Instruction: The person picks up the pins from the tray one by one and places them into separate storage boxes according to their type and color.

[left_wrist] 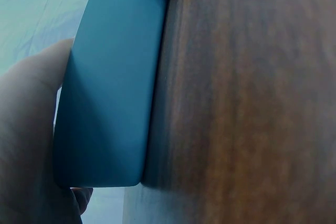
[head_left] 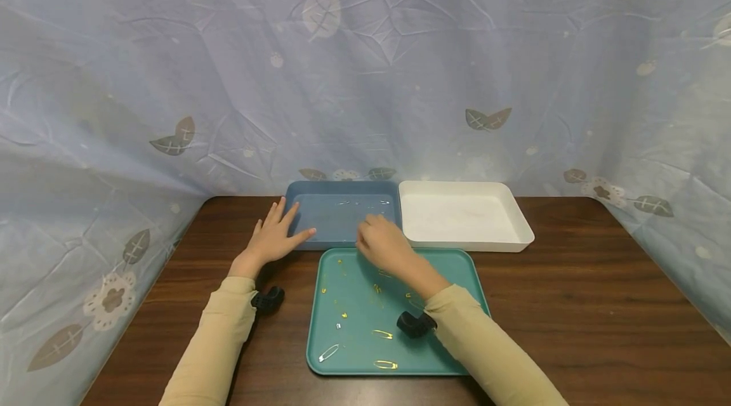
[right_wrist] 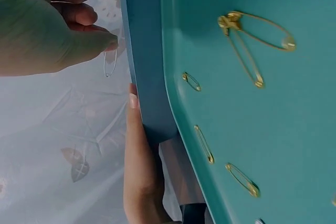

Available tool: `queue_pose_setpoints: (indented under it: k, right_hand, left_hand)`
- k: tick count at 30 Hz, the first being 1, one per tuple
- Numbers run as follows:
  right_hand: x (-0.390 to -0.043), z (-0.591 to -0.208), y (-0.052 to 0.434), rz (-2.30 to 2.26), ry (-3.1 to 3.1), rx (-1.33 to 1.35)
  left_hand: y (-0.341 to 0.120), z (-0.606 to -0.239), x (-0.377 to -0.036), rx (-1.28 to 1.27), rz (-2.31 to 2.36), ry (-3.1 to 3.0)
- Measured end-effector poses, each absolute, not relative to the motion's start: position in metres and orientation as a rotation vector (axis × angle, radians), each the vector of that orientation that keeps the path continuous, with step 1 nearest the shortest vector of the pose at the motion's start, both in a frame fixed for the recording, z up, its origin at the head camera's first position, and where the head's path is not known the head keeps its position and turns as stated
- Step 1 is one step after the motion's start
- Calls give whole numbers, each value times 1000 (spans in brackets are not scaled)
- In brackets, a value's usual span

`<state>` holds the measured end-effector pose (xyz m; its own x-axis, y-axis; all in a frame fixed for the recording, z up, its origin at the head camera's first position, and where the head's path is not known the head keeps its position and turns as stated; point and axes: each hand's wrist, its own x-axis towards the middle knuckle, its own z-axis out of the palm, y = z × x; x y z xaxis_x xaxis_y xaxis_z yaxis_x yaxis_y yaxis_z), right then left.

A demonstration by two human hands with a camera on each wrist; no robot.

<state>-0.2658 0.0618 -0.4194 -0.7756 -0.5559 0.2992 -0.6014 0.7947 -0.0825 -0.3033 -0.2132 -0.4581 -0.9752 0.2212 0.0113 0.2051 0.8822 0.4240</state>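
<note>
Right hand (head_left: pixel 387 244) pinches a silver pin (right_wrist: pixel 107 74); lower it inside the blue tray (head_left: pixel 322 206) before releasing; left hand (head_left: pixel 271 242) spread wide, bracing.

The right sleeve (head_left: pixel 491 349) hides the near right corner of the green tray (head_left: pixel 356 355), the fingers (right_wrist: pixel 79 14) of the right hand (head_left: pixel 384 244) cover one end of a silver pin (right_wrist: pixel 107 74), and silver pieces (head_left: pixel 385 202) in the blue tray (head_left: pixel 342 188) are indistinct.

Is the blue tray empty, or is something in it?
Not empty: in the head view, silver safety pins lie in the blue tray.
</note>
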Motion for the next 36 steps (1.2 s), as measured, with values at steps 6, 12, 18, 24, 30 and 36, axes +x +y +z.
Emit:
queue_pose_setpoints:
  k: [6, 12, 18, 24, 30, 36]
  right_hand:
    - [-282, -415, 56, 259, -2705, 911]
    - [-299, -415, 49, 245, -2780, 858]
    - [-316, -418, 44, 257, -2811, 830]
    - [-332, -421, 41, 239, -2829, 802]
    - [-348, -422, 41, 268, -2913, 737]
    - [-362, -422, 43, 334, -2978, 678]
  left_hand:
    - [-213, -458, -304, 336, 662, 3019]
    - [-213, -459, -304, 333, 646, 3021]
    - [-212, -459, -303, 330, 654, 3023]
    - [-211, -459, -303, 332, 651, 3024]
    - [-211, -457, -303, 331, 661, 3023]
    - [-212, -459, -304, 335, 652, 3024]
